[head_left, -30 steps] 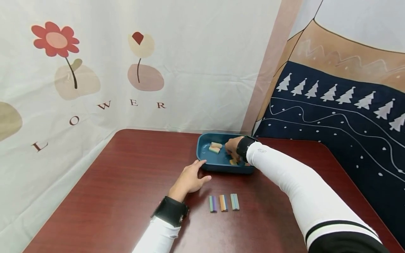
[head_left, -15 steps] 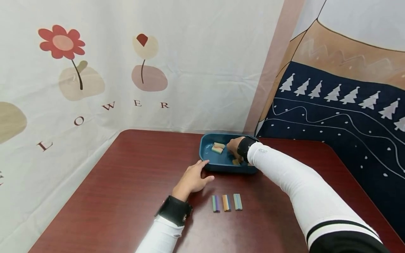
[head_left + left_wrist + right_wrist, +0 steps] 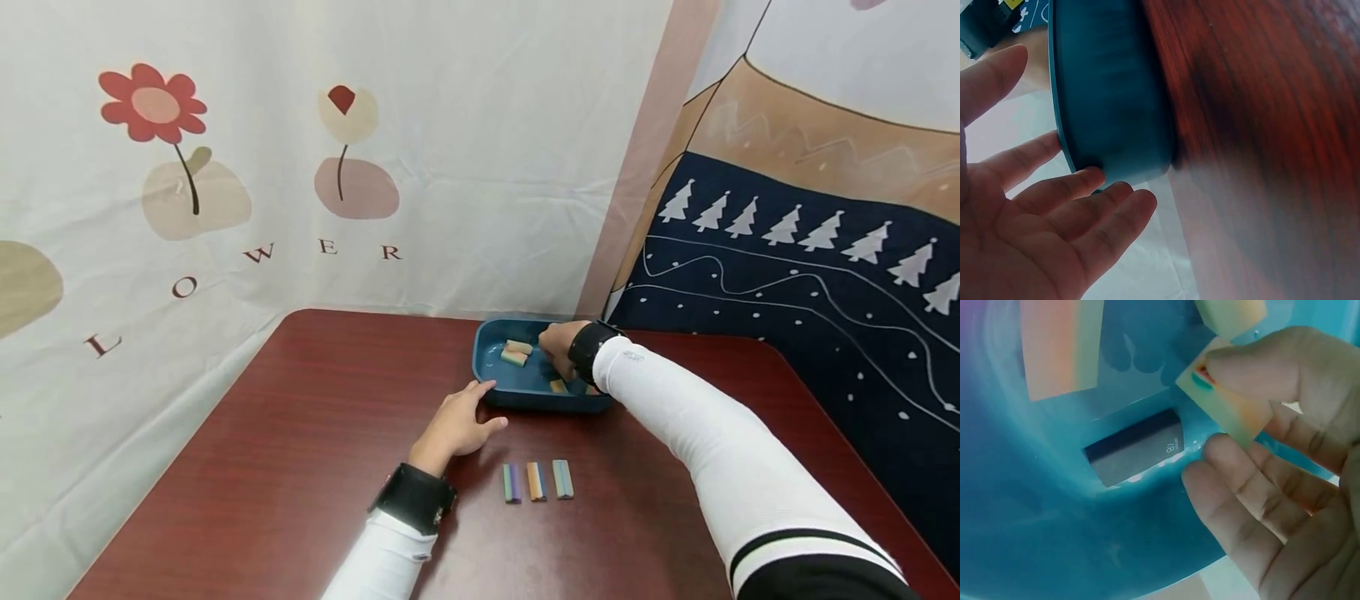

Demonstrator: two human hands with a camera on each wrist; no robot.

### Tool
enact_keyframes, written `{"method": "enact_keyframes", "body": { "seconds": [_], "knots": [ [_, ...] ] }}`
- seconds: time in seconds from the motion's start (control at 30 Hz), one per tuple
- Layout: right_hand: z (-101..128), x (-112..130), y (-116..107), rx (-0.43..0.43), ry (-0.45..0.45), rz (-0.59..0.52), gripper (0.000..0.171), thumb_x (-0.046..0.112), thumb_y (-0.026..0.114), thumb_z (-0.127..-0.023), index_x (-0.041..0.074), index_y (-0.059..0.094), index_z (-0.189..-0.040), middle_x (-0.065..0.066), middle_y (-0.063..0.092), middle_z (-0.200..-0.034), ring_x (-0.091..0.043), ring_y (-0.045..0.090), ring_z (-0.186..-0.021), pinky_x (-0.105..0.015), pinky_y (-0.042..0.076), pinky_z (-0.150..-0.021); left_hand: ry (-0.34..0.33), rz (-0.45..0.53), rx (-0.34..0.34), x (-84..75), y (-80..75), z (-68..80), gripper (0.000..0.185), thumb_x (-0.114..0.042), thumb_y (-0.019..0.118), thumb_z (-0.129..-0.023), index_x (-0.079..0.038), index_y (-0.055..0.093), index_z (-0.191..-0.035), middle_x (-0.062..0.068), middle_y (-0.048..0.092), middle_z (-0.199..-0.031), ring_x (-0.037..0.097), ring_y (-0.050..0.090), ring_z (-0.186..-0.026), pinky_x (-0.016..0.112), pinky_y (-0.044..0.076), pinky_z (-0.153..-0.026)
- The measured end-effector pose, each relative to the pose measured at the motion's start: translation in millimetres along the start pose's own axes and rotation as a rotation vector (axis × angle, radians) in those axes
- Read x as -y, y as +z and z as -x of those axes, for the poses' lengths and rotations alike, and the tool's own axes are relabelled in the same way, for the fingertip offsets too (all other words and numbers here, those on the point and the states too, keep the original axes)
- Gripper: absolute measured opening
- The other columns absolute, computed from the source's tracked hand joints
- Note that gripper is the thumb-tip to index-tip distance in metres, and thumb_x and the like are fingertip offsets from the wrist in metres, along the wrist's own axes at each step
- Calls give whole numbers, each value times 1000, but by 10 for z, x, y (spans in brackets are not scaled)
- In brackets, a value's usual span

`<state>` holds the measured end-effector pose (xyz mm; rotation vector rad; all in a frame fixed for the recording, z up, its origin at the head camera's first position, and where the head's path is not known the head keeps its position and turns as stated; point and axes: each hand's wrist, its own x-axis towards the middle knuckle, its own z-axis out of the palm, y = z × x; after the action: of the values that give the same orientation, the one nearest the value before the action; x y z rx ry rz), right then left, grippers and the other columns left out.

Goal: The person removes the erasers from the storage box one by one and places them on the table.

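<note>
My right hand (image 3: 558, 343) reaches down into a blue plastic basin (image 3: 536, 402). Its thumb and fingers pinch a small pastel block (image 3: 1235, 415) with a red and green print, seen in the right wrist view. Beneath the fingers, a dark grey block (image 3: 1138, 450) with pale lettering lies on the basin floor, close to a pink-and-green block (image 3: 1063, 350). My left hand (image 3: 453, 425) has its fingers extended, fingertips at the basin's near left corner. Two pale blocks, one peach (image 3: 519, 346) and one green-edged (image 3: 513, 357), lie side by side in the basin's left half.
In front of the basin, three two-tone sticks stand in a row: green-purple (image 3: 512, 483), orange-blue (image 3: 536, 482) and pale green-blue (image 3: 562, 479). All rest on the reddish-brown table (image 3: 315, 433). Behind it hangs a white printed cloth (image 3: 480, 150).
The head view has shifted slightly. My right wrist has moved a little to the right, the hand still inside the basin. My left hand keeps its place at the corner.
</note>
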<state>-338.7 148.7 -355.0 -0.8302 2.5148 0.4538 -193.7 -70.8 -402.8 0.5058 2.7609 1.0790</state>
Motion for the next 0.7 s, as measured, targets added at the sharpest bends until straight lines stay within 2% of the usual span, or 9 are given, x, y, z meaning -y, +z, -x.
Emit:
{"method": "enact_keyframes", "body": {
  "seconds": [0.23, 0.37, 0.43, 0.5, 0.6, 0.7],
  "knots": [
    [104, -48, 2, -90, 19, -103, 21, 1, 72, -71, 19, 63, -66, 6, 53, -61, -11, 40, -53, -28, 35, -46, -10, 9, 3, -20, 15, 8, 63, -31, 66, -94, -10, 41, -148, 21, 35, -151, 40, 35, -136, 55, 34, -105],
    [196, -57, -14, -137, 2, -163, 26, -2, 63, -77, 18, 55, -63, 5, 43, -56, -12, 34, -51, -29, 30, -47, -8, 6, 0, -15, 20, 7, 63, -31, 66, -94, -10, 42, -148, 21, 36, -150, 40, 34, -136, 54, 34, -105],
    [224, -75, -18, -146, -15, -189, 31, -3, 58, -79, 18, 48, -60, 5, 35, -54, -12, 28, -50, -30, 26, -48, -5, 5, -5, -15, 22, 7, 63, -31, 66, -94, -10, 42, -148, 21, 36, -150, 40, 34, -136, 54, 34, -105],
    [258, -88, -28, -156, -23, -218, 31, -3, 58, -79, 19, 46, -61, 5, 34, -54, -11, 28, -50, -29, 26, -48, -3, 5, -8, -12, 24, 9, 63, -32, 66, -94, -10, 42, -147, 21, 36, -150, 40, 34, -136, 54, 34, -105],
    [314, -89, -51, -165, -37, -260, 26, -3, 62, -75, 16, 48, -63, 5, 35, -56, -11, 29, -51, -28, 27, -49, -5, 4, -8, -3, 31, 17, 63, -32, 66, -93, -10, 42, -148, 21, 36, -150, 41, 33, -137, 55, 34, -105],
    [389, -68, -77, -194, -46, -292, 13, -1, 66, -73, 10, 58, -75, 4, 42, -60, -11, 37, -54, -27, 34, -54, -8, 1, -8, 15, 37, 16, 64, -33, 66, -93, -11, 42, -148, 21, 35, -150, 41, 33, -137, 56, 34, -105]
  ]
}}
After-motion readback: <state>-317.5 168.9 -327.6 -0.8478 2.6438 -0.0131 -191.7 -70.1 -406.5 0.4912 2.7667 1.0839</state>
